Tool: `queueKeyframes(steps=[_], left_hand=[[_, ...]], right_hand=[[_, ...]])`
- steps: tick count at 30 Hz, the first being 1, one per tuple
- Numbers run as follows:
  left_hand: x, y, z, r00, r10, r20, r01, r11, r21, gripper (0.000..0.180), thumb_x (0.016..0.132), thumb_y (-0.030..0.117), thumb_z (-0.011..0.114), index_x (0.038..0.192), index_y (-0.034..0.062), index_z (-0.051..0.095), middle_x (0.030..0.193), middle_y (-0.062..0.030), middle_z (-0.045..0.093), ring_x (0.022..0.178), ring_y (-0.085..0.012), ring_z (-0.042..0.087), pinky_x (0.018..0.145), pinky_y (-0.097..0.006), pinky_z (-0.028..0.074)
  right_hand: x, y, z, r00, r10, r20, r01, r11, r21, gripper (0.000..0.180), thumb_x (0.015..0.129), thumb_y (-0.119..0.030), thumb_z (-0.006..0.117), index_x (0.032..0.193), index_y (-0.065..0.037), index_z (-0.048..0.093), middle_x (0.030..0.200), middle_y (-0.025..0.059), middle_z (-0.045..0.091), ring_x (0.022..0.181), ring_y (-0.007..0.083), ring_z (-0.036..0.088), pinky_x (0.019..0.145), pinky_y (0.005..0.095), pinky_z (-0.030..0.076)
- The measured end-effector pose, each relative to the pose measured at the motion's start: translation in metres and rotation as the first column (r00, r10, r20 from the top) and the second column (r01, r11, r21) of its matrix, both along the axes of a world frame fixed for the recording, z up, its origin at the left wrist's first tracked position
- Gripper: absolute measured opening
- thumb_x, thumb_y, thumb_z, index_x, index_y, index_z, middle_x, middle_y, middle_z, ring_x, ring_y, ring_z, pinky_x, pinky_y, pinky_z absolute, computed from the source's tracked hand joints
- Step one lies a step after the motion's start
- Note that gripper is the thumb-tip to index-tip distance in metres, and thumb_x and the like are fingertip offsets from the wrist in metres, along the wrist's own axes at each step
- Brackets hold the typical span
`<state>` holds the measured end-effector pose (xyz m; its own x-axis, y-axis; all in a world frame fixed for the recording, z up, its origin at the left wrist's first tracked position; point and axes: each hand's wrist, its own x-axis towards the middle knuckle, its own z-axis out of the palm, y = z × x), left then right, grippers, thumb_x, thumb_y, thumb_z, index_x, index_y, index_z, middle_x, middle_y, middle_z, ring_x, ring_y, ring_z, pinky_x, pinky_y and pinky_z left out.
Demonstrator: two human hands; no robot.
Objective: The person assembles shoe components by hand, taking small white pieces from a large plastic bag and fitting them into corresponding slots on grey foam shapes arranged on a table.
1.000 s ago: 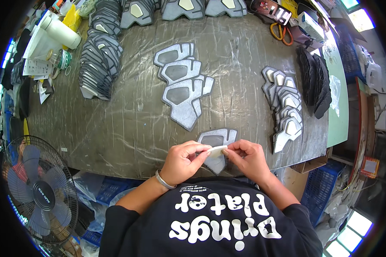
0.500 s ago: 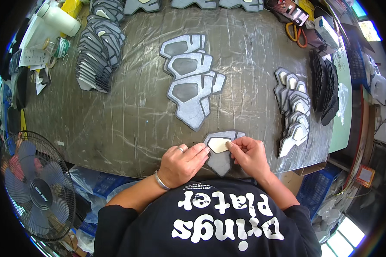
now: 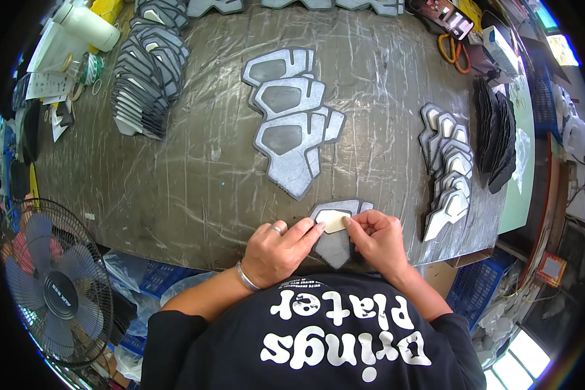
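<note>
While both hands [image 3: 331,244] pinch a cream label [image 3: 335,221], it lies on a grey panel [image 3: 335,242]

Head-worn fisheye camera looks steeply down, close above the worktable [image 3: 195,188].

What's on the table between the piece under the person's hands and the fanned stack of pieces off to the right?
Nothing: in the head view, only bare scuffed tabletop separates the grey piece being pressed from the fanned stack.
</note>
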<state>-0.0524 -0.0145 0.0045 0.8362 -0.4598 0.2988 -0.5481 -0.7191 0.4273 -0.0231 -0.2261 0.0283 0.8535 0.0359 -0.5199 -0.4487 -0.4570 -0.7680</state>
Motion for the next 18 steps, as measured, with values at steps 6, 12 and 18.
queueKeyframes(steps=[6, 12, 18], left_hand=[[0.0009, -0.0036, 0.0021, 0.999, 0.030, 0.016, -0.030, 0.999, 0.018, 0.027, 0.076, 0.013, 0.071, 0.102, 0.0151, 0.072, 0.095, 0.0036, 0.064, 0.060, -0.0126, 0.050, 0.053, -0.027, 0.042], [0.0016, -0.0051, 0.0023, 0.999, 0.033, 0.015, -0.033, 0.999, 0.018, 0.027, 0.075, 0.012, 0.071, 0.102, 0.0150, 0.072, 0.094, 0.0045, 0.062, 0.060, -0.0128, 0.050, 0.053, -0.027, 0.042], [-0.0005, -0.0039, 0.0023, 1.000, 0.023, 0.017, -0.024, 0.999, 0.042, 0.028, 0.077, 0.014, 0.066, 0.105, 0.0130, 0.071, 0.100, 0.0033, 0.062, 0.063, -0.0150, 0.051, 0.054, -0.027, 0.042]], right_hand=[[0.0001, -0.0003, 0.0009, 0.998, 0.039, 0.050, -0.038, 0.999, -0.037, 0.020, 0.084, -0.014, 0.072, 0.079, 0.005, 0.067, 0.060, 0.0035, 0.063, 0.053, 0.0032, 0.053, 0.047, 0.0211, 0.042], [0.0008, -0.0018, -0.0015, 0.990, 0.083, 0.117, -0.071, 0.992, -0.105, 0.022, 0.083, -0.015, 0.073, 0.075, 0.003, 0.066, 0.060, 0.0062, 0.064, 0.051, 0.0080, 0.056, 0.048, 0.0242, 0.044], [0.0087, -0.0045, 0.0035, 0.976, 0.179, 0.123, -0.142, 0.955, -0.261, 0.027, 0.079, -0.025, 0.077, 0.075, -0.001, 0.066, 0.056, 0.0093, 0.062, 0.046, 0.0211, 0.060, 0.047, 0.0316, 0.048]])
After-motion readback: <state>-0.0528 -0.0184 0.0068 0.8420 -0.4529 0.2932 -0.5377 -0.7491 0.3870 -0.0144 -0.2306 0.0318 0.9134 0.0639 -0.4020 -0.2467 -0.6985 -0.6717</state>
